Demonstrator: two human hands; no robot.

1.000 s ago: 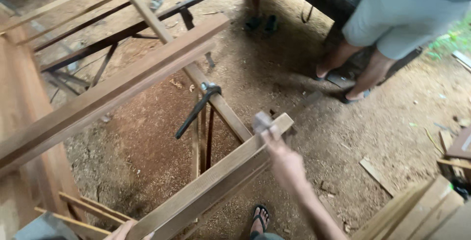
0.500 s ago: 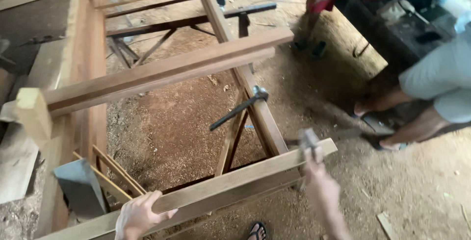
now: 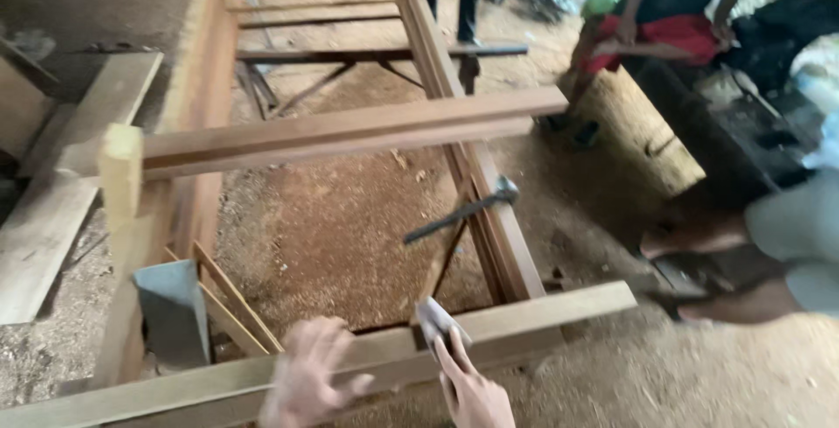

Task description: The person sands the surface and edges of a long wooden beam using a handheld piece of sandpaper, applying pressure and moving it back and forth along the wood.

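Gripping a small metal-headed hammer (image 3: 440, 321), the right hand (image 3: 476, 393) has its grip pinched round the handle, the head resting just over the top face of the near wooden rail (image 3: 542, 310), about midway along it. Half a second earlier the left hand lay flat on that rail; now the left hand (image 3: 310, 375) is blurred, lifted off it with its grip spread and holding nothing, so the rail seems no longer steadied from that side. Counted: one hammer in hand, one second tool (image 3: 461, 209) leaning on the frame's right rail (image 3: 489, 209), one upper cross rail (image 3: 350, 131), one grey metal piece (image 3: 170, 310) at the left post, three other people at the top and right edges.
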